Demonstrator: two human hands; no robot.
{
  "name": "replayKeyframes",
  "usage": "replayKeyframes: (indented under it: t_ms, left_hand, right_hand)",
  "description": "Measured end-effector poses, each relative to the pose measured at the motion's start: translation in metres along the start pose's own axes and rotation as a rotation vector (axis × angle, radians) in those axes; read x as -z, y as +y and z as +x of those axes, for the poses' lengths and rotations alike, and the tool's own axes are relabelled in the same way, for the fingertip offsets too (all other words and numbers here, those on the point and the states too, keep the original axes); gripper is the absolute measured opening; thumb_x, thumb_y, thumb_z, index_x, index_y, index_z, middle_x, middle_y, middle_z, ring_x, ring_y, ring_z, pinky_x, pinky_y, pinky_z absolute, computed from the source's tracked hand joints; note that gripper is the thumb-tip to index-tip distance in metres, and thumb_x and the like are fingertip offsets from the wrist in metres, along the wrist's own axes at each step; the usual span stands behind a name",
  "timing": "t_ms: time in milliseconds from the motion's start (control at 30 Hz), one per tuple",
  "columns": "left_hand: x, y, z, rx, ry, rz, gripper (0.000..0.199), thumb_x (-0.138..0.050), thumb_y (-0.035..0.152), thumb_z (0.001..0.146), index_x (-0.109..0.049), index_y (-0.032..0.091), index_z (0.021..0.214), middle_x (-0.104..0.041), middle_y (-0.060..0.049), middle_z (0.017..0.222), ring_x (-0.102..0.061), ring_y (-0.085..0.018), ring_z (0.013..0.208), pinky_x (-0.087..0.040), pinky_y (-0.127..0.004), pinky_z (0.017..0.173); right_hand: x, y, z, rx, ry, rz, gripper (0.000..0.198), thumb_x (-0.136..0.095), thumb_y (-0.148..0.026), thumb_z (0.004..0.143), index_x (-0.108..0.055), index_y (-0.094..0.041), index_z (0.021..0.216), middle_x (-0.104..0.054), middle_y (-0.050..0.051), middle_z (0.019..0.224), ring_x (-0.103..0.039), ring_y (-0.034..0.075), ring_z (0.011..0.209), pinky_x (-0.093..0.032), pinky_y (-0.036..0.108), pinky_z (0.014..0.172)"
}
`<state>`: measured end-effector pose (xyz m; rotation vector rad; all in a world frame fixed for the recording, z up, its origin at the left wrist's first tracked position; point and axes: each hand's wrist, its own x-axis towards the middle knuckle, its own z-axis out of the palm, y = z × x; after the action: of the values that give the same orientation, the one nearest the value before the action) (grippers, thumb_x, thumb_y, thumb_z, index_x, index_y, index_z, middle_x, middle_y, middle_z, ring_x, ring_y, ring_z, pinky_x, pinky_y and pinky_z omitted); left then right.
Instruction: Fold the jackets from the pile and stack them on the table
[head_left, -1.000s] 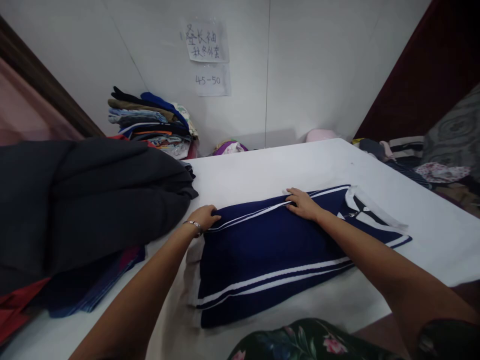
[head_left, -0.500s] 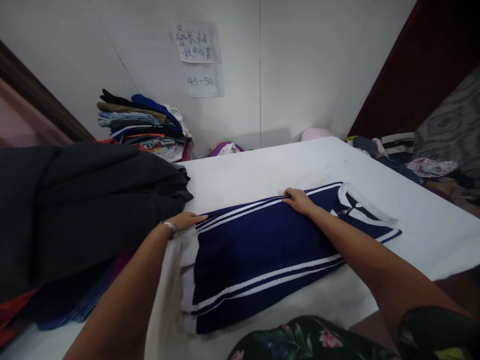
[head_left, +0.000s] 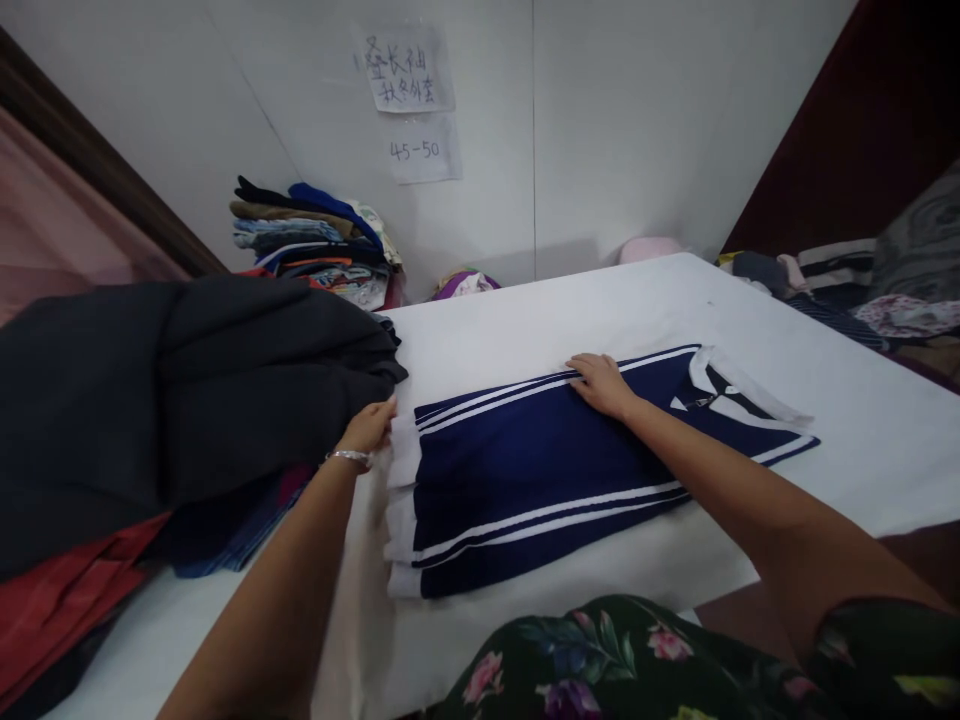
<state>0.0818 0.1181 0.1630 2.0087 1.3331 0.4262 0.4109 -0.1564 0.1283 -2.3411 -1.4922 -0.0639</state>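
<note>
A folded navy knit top with white stripes, a white collar and a white ruffled hem lies lengthwise across the white table. Its collar end, with a small zipper pull, points right. My left hand, a silver bracelet at the wrist, has its fingers closed at the hem's far left corner and appears to pinch the ruffle. My right hand rests flat on the far striped edge, around the middle of the top, fingers stretched out.
Dark grey cloth is heaped at the left, over red and blue garments. A stack of folded clothes stands behind it against the wall. More clothes lie beyond the right edge of the white table. Handwritten papers hang on the wall.
My left hand has shifted from the navy striped edge onto the white hem corner, its fingers now bent closed. My right hand has flattened on the top. The near hem edge lies straighter.
</note>
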Motion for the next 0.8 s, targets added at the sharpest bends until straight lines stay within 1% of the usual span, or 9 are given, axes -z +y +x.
replayKeyframes:
  t_ms: [67,133,233,333,433,533,600,700,800]
  left_hand:
    - [-0.001,-0.001,-0.014,-0.069,0.043,0.039,0.049,-0.048,0.059,0.076,-0.065,0.018,0.097,-0.067,-0.009,0.092,-0.063,-0.022,0.084,-0.050,-0.035,0.077]
    - [-0.008,-0.005,-0.028,-0.182,0.048,0.126,0.050,-0.054,0.057,0.074,-0.064,0.018,0.104,-0.065,-0.009,0.107,-0.060,-0.024,0.100,-0.045,-0.035,0.090]
    - [-0.024,-0.012,-0.041,-0.301,0.013,0.294,0.046,-0.057,0.051,0.075,-0.063,0.017,0.105,-0.062,-0.011,0.115,-0.056,-0.027,0.110,-0.041,-0.037,0.096]
    - [-0.036,-0.015,-0.044,-0.310,0.025,0.362,0.040,-0.056,0.046,0.078,-0.063,0.017,0.106,-0.062,-0.012,0.115,-0.055,-0.028,0.112,-0.040,-0.038,0.098]
    - [-0.039,-0.014,-0.046,-0.230,0.055,0.267,0.046,-0.062,0.043,0.075,-0.060,0.014,0.112,-0.060,-0.014,0.120,-0.053,-0.027,0.115,-0.039,-0.037,0.100]
    - [-0.033,-0.014,-0.060,-0.033,0.124,0.057,0.057,-0.062,0.043,0.077,-0.053,0.011,0.123,-0.055,-0.016,0.128,-0.056,-0.025,0.111,-0.041,-0.035,0.097]
    - [-0.028,-0.017,-0.079,0.065,0.158,-0.060,0.057,-0.060,0.042,0.079,-0.050,0.012,0.127,-0.053,-0.015,0.131,-0.059,-0.023,0.106,-0.044,-0.034,0.094]
    - [-0.021,-0.026,-0.118,0.143,0.159,-0.157,0.056,-0.062,0.042,0.078,-0.050,0.016,0.126,-0.058,-0.012,0.125,-0.062,-0.021,0.096,-0.048,-0.033,0.086]
    - [-0.021,-0.035,-0.162,0.176,0.172,-0.210,0.055,-0.061,0.044,0.078,-0.051,0.018,0.125,-0.064,-0.010,0.107,-0.064,-0.021,0.088,-0.050,-0.034,0.080]
  right_hand:
    - [-0.001,-0.015,-0.010,0.078,-0.011,0.027,0.041,-0.047,-0.031,0.088,-0.053,-0.023,0.128,-0.049,0.009,0.138,-0.038,0.026,0.131,-0.025,0.051,0.107]
    - [-0.004,-0.026,-0.021,0.124,-0.086,0.033,0.042,-0.045,-0.038,0.090,-0.051,-0.024,0.130,-0.045,0.009,0.142,-0.033,0.027,0.135,-0.024,0.052,0.108]
    - [-0.011,-0.030,-0.030,0.118,-0.204,0.002,0.047,-0.039,-0.045,0.092,-0.049,-0.023,0.133,-0.037,0.009,0.148,-0.025,0.030,0.139,-0.022,0.055,0.109]
    - [-0.014,-0.026,-0.030,0.096,-0.251,0.001,0.049,-0.037,-0.046,0.093,-0.048,-0.023,0.135,-0.033,0.010,0.150,-0.023,0.031,0.140,-0.022,0.058,0.108]
    - [-0.007,-0.026,-0.036,0.065,-0.217,0.060,0.046,-0.041,-0.045,0.092,-0.051,-0.024,0.132,-0.037,0.010,0.148,-0.027,0.031,0.138,-0.024,0.059,0.107]
    - [0.007,-0.040,-0.061,0.113,-0.062,0.183,0.040,-0.043,-0.043,0.091,-0.058,-0.024,0.124,-0.049,0.010,0.139,-0.037,0.029,0.134,-0.029,0.057,0.107]
    - [0.016,-0.052,-0.088,0.238,0.026,0.305,0.034,-0.045,-0.038,0.092,-0.061,-0.024,0.119,-0.057,0.008,0.130,-0.043,0.026,0.130,-0.034,0.052,0.107]
    - [0.024,-0.066,-0.133,0.407,0.055,0.434,0.028,-0.048,-0.028,0.091,-0.062,-0.025,0.115,-0.062,0.007,0.124,-0.047,0.023,0.126,-0.040,0.047,0.104]
    - [0.023,-0.067,-0.172,0.422,0.055,0.420,0.027,-0.050,-0.025,0.090,-0.062,-0.025,0.114,-0.062,0.007,0.123,-0.047,0.024,0.126,-0.042,0.049,0.102]
